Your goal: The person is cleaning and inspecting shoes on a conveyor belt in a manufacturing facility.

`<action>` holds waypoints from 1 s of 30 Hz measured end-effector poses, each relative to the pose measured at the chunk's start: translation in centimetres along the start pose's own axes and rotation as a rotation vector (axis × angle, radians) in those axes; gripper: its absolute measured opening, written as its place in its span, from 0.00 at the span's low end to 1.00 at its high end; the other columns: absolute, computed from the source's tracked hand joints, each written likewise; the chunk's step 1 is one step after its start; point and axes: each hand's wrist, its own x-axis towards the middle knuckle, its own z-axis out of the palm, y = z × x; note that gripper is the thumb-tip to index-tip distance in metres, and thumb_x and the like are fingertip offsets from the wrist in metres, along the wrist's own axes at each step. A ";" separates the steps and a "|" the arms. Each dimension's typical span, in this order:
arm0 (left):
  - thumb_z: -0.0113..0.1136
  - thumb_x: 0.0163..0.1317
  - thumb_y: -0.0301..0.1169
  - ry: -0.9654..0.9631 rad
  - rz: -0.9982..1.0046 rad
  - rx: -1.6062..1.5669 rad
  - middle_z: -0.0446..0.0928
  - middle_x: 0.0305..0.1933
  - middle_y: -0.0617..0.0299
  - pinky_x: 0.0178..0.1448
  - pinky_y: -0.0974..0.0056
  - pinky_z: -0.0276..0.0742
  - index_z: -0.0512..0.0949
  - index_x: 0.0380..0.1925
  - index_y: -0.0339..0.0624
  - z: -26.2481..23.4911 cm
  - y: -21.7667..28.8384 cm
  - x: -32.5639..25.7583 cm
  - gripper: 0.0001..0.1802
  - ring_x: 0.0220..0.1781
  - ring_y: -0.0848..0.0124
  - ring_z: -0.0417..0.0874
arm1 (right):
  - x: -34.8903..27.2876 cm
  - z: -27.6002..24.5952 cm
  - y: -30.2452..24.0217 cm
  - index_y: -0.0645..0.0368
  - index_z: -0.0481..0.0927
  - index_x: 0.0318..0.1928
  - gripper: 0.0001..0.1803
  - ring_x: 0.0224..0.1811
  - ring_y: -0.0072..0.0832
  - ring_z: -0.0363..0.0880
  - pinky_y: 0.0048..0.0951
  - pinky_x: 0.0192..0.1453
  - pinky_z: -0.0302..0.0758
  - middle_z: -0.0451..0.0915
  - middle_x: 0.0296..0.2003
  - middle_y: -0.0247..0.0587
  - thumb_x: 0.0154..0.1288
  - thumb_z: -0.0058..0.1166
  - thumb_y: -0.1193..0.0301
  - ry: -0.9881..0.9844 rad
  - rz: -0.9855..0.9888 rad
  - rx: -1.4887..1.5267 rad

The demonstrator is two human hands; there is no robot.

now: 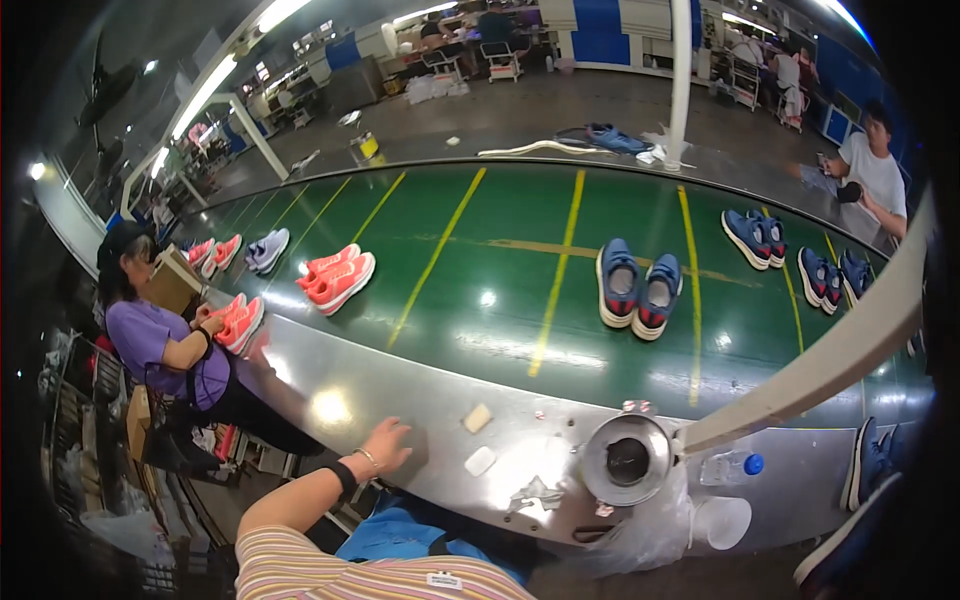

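My left hand reaches over the bare metal ledge beside the green conveyor belt. Its fingers are spread, and I see nothing in them. Nearest to it lie a cream sponge-like block and a white rounded pad. On the belt ahead stands a pair of navy blue shoes. Farther left on the belt is a coral pair. My right hand is out of view. At the lower right edge, a dark blue shoe stands tilted by the ledge.
A round metal dish with a dark middle sits beside a pale slanted post. A blue-capped bottle, white cup and plastic bag are close by. A co-worker in purple handles coral shoes at left; another person stands across the belt.
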 end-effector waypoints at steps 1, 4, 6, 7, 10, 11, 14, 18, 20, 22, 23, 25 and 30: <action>0.59 0.50 0.35 0.039 0.059 -0.039 0.62 0.57 0.41 0.63 0.55 0.60 0.70 0.49 0.40 -0.3 0.7 -0.6 0.25 0.59 0.48 0.62 | -1.9 -1.3 -0.1 0.62 0.79 0.33 0.10 0.35 0.37 0.74 0.33 0.43 0.70 0.78 0.31 0.49 0.53 0.48 0.71 -0.055 -0.057 0.093; 0.59 0.50 0.34 0.117 0.232 -0.180 0.64 0.55 0.42 0.61 0.56 0.62 0.70 0.48 0.39 0.2 0.4 1.4 0.24 0.57 0.49 0.65 | -7.2 3.4 -1.0 0.63 0.76 0.37 0.12 0.38 0.39 0.74 0.35 0.46 0.68 0.77 0.34 0.50 0.53 0.49 0.71 -0.322 -0.220 0.299; 0.60 0.49 0.34 0.066 0.336 -0.256 0.65 0.54 0.43 0.60 0.57 0.64 0.71 0.47 0.39 -1.3 0.8 2.9 0.24 0.55 0.50 0.67 | -10.9 7.4 0.2 0.63 0.74 0.41 0.14 0.40 0.40 0.73 0.37 0.48 0.67 0.76 0.36 0.51 0.52 0.49 0.71 -0.502 -0.293 0.428; 0.61 0.48 0.34 0.031 0.413 -0.322 0.66 0.53 0.45 0.58 0.57 0.65 0.71 0.47 0.39 -2.5 0.9 3.1 0.24 0.54 0.51 0.68 | -12.9 9.2 1.7 0.63 0.73 0.42 0.16 0.41 0.40 0.73 0.38 0.49 0.67 0.75 0.37 0.51 0.52 0.49 0.71 -0.592 -0.319 0.490; 0.64 0.46 0.35 -0.259 0.572 -0.457 0.67 0.51 0.48 0.56 0.60 0.67 0.70 0.47 0.39 -7.2 -1.8 1.8 0.27 0.53 0.56 0.69 | -21.3 12.8 8.7 0.63 0.70 0.47 0.20 0.44 0.41 0.73 0.40 0.52 0.65 0.74 0.40 0.52 0.51 0.50 0.71 -0.861 -0.366 0.704; 0.67 0.45 0.38 -0.399 0.526 -0.567 0.67 0.51 0.52 0.54 0.61 0.68 0.66 0.52 0.40 -7.9 -3.9 0.8 0.33 0.53 0.61 0.70 | -24.5 14.1 15.1 0.63 0.69 0.49 0.22 0.45 0.42 0.73 0.41 0.52 0.64 0.74 0.41 0.53 0.51 0.51 0.71 -0.935 -0.395 0.795; 0.69 0.44 0.38 -0.610 0.493 -0.964 0.65 0.52 0.54 0.52 0.58 0.70 0.52 0.59 0.41 -8.1 -7.3 1.3 0.46 0.53 0.63 0.69 | -29.3 20.3 -0.2 0.61 0.73 0.29 0.14 0.37 0.43 0.69 0.43 0.43 0.60 0.72 0.29 0.47 0.36 0.57 0.73 -0.423 -0.429 0.584; 0.71 0.41 0.39 -0.481 0.180 -1.208 0.57 0.58 0.45 0.57 0.59 0.67 0.43 0.61 0.35 -6.6 -11.7 2.6 0.55 0.60 0.59 0.63 | -36.7 26.5 -10.2 0.63 0.72 0.37 0.16 0.38 0.43 0.70 0.42 0.45 0.60 0.72 0.32 0.49 0.44 0.56 0.72 -0.582 -0.367 0.420; 0.71 0.39 0.44 -0.166 0.148 -0.919 0.57 0.58 0.40 0.56 0.59 0.68 0.42 0.61 0.28 -3.6 -15.0 3.8 0.59 0.59 0.57 0.65 | -39.3 25.9 -13.0 0.65 0.70 0.42 0.19 0.38 0.45 0.71 0.41 0.45 0.60 0.74 0.34 0.51 0.51 0.54 0.69 -0.779 -0.401 0.422; 0.70 0.42 0.43 -0.051 0.216 -0.878 0.60 0.57 0.38 0.54 0.58 0.70 0.43 0.62 0.28 -0.1 -19.7 5.3 0.57 0.55 0.56 0.70 | -40.4 24.7 -13.9 0.63 0.74 0.38 0.12 0.36 0.44 0.74 0.39 0.42 0.67 0.75 0.32 0.50 0.53 0.52 0.70 -0.865 -0.316 0.656; 0.70 0.42 0.43 -0.076 0.208 -0.885 0.60 0.57 0.38 0.54 0.58 0.70 0.43 0.62 0.28 -0.7 -20.6 5.5 0.57 0.55 0.56 0.70 | -39.9 24.3 -13.3 0.61 0.75 0.36 0.09 0.35 0.43 0.75 0.37 0.41 0.70 0.75 0.31 0.48 0.53 0.51 0.71 -0.941 -0.203 0.852; 0.67 0.45 0.42 -0.255 0.067 -1.088 0.62 0.56 0.38 0.55 0.58 0.69 0.44 0.63 0.33 -2.9 -20.9 6.2 0.53 0.54 0.54 0.72 | -40.0 24.8 -11.3 0.62 0.74 0.42 0.17 0.38 0.39 0.76 0.34 0.44 0.71 0.76 0.36 0.47 0.50 0.57 0.71 -0.765 0.024 0.820; 0.63 0.48 0.36 -0.267 0.029 -1.063 0.69 0.51 0.42 0.51 0.61 0.71 0.52 0.62 0.36 -1.2 -22.3 8.4 0.43 0.48 0.57 0.75 | -39.6 30.5 -9.9 0.65 0.60 0.58 0.40 0.53 0.38 0.67 0.32 0.54 0.66 0.67 0.50 0.51 0.42 0.62 0.71 -1.007 0.210 1.035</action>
